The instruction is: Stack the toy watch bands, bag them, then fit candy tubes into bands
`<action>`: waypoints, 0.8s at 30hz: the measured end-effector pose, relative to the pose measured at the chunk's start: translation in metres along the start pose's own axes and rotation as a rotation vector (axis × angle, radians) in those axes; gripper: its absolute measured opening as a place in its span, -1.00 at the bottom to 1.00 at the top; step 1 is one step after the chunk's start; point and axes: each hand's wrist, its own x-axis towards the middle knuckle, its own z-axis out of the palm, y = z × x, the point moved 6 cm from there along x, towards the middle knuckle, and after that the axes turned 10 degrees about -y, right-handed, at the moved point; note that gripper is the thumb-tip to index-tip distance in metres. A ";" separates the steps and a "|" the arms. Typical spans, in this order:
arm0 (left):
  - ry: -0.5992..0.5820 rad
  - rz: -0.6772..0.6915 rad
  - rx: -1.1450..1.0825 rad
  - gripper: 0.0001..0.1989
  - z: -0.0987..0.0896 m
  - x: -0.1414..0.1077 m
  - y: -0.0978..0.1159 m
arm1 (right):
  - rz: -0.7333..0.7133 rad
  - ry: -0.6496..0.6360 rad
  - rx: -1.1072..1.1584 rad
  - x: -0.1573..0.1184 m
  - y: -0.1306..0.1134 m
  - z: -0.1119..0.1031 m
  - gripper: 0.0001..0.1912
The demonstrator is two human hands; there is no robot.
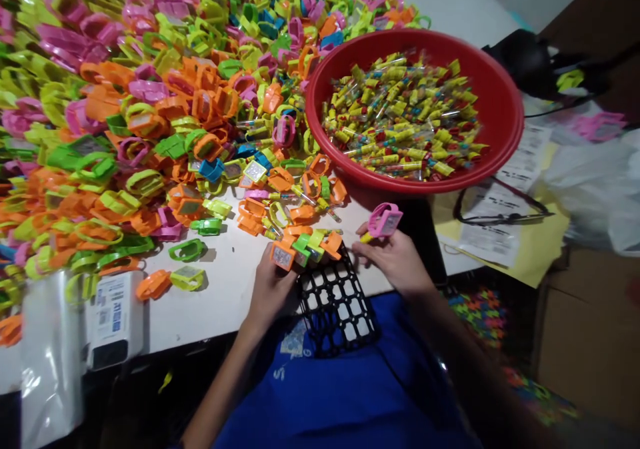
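My left hand (271, 284) is closed at the upper left corner of a black grid tray (337, 309), by an orange toy watch (283, 254). Green, yellow and orange toy watches stand in a row along the tray's top edge. To the right of the tray, my right hand (393, 257) is closed on a pink toy watch (384, 220) with a yellow piece under it. The tray leans over the table's front edge against a blue garment.
A red basin (515, 112) full of small candy tubes stands behind my right hand. Piled toy watches (200, 96) cover the left and back. Glasses (500, 219) lie on papers at right; a white box (116, 316) sits front left.
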 end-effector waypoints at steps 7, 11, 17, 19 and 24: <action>0.003 0.007 -0.003 -0.74 0.000 0.000 0.006 | -0.047 -0.011 -0.314 0.005 -0.001 0.011 -0.73; 0.012 0.025 0.009 -0.81 0.000 0.000 0.009 | -0.133 -0.019 -0.595 0.003 -0.006 0.009 -0.74; 0.008 0.053 0.023 -0.83 0.000 0.000 0.013 | -0.506 0.005 -0.922 -0.008 -0.007 0.023 -0.70; 0.008 0.052 0.021 -0.84 0.000 0.000 0.014 | -0.570 0.022 -0.958 -0.012 -0.007 0.029 -0.66; 0.007 0.060 0.032 -0.83 0.001 -0.001 0.012 | -0.469 0.015 -1.074 -0.010 -0.011 0.043 -0.57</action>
